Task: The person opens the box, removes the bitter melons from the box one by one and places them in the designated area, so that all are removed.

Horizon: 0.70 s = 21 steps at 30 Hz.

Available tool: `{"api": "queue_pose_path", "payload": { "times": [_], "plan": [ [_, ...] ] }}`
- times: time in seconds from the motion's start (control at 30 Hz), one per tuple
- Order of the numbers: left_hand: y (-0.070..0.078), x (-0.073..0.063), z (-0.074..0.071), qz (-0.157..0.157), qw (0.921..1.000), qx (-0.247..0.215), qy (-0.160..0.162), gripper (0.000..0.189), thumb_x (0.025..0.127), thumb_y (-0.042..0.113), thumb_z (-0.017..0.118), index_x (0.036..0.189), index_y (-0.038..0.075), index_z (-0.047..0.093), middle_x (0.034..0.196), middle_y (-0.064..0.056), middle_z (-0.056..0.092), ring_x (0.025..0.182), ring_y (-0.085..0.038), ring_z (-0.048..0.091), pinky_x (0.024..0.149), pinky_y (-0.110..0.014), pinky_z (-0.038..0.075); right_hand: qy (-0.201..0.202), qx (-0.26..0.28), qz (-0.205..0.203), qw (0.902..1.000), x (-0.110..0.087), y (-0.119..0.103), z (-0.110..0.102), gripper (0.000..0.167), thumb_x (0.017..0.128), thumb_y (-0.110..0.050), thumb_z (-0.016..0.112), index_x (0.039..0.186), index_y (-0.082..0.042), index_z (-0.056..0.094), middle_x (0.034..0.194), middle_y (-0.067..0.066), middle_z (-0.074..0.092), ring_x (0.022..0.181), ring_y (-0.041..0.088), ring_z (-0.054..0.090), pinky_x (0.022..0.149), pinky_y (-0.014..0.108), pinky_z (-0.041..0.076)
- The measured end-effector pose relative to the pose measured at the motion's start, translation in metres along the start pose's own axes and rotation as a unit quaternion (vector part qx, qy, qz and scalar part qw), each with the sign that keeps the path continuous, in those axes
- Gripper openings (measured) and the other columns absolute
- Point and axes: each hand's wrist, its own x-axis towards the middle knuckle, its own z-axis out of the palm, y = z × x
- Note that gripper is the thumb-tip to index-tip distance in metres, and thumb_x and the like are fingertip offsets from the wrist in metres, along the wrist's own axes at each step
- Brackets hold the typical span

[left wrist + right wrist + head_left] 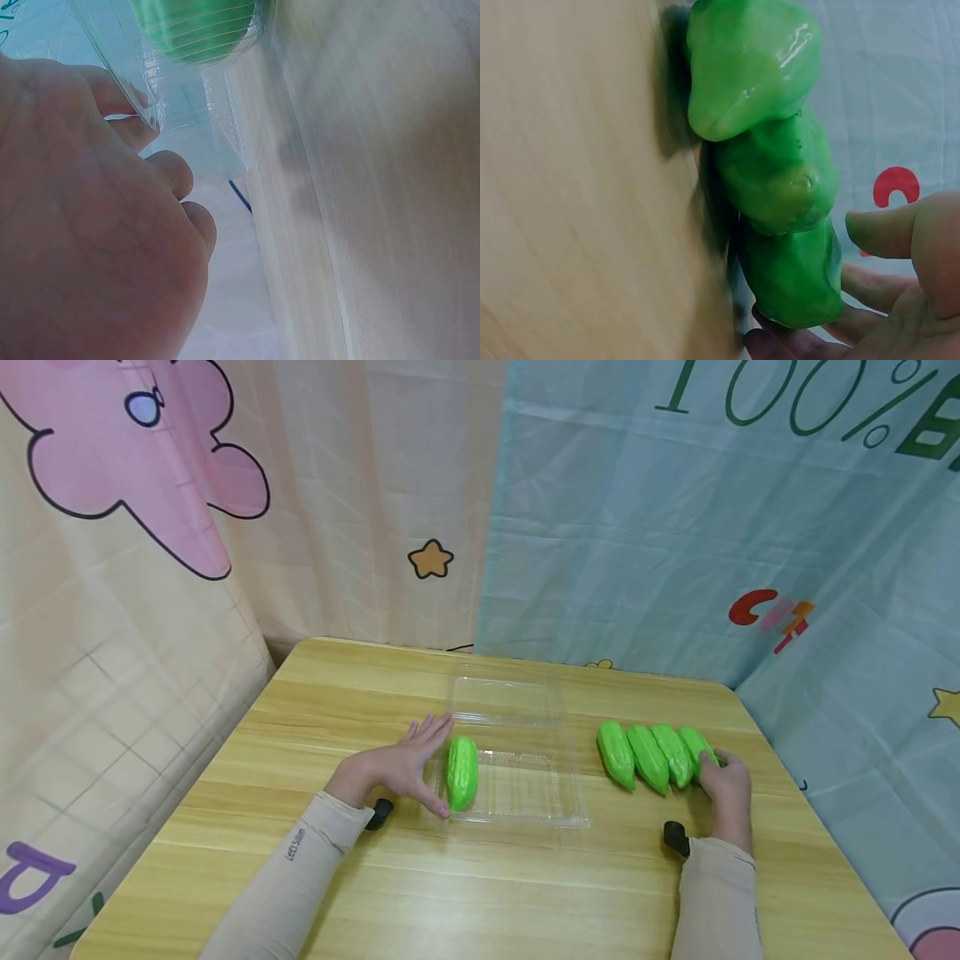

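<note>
In the head view a clear plastic clamshell box lies with its lid folded back, and one green bitter melon rests inside along its left wall. My left hand spans that wall with thumb and fingers spread; fingertips touch the box rim in the left wrist view. Several more bitter melons form a slanting row to the right. At the row's right end, my right hand is at the last bitter melon. Fingers reach along its outer side, while the thumb stays just off its surface.
The wooden table carries the box near its middle and the row of melons at right. Printed curtains hang behind and beside the table. A black strap piece shows at the right wrist, another at the left.
</note>
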Motion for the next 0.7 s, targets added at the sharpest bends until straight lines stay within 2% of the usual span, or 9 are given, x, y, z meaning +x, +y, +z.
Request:
{"api": "queue_pose_path", "payload": {
  "times": [0.33, 0.5, 0.7],
  "plan": [
    [0.0013, -0.0007, -0.0010, -0.002, 1.0000, -0.003, -0.003, 0.147, 0.068, 0.057, 0.089, 0.158, 0.002, -0.013, 0.165, -0.014, -0.018, 0.148, -0.035, -0.024, 0.117, -0.053, -0.015, 0.022, -0.034, -0.019, 0.9990, 0.0048, 0.0085, 0.0012, 0.069, 0.107, -0.036, 0.028, 0.153, 0.014, 0.016, 0.155, 0.039, 0.021, 0.143, 0.053, 0.019, 0.119, 0.056, 0.017],
    [0.0012, -0.0005, -0.0010, 0.000, 1.0000, 0.000, -0.002, 0.147, 0.068, 0.058, 0.089, 0.158, 0.002, -0.013, 0.166, -0.015, -0.018, 0.148, -0.033, -0.025, 0.117, -0.053, -0.016, 0.027, -0.029, -0.014, 0.9991, 0.0048, 0.0092, -0.0005, 0.071, 0.107, -0.039, 0.025, 0.154, 0.013, 0.013, 0.153, 0.040, 0.023, 0.142, 0.054, 0.022, 0.118, 0.056, 0.020],
    [0.0012, -0.0005, -0.0009, -0.001, 1.0000, 0.007, -0.003, 0.147, 0.067, 0.059, 0.088, 0.158, 0.002, -0.013, 0.165, -0.014, -0.018, 0.148, -0.036, -0.023, 0.117, -0.053, -0.015, 0.042, -0.014, -0.004, 0.9990, -0.0005, 0.0022, -0.0072, 0.083, 0.104, -0.050, 0.030, 0.156, 0.011, 0.009, 0.154, 0.040, 0.023, 0.141, 0.054, 0.024, 0.118, 0.056, 0.022]
  ]
}}
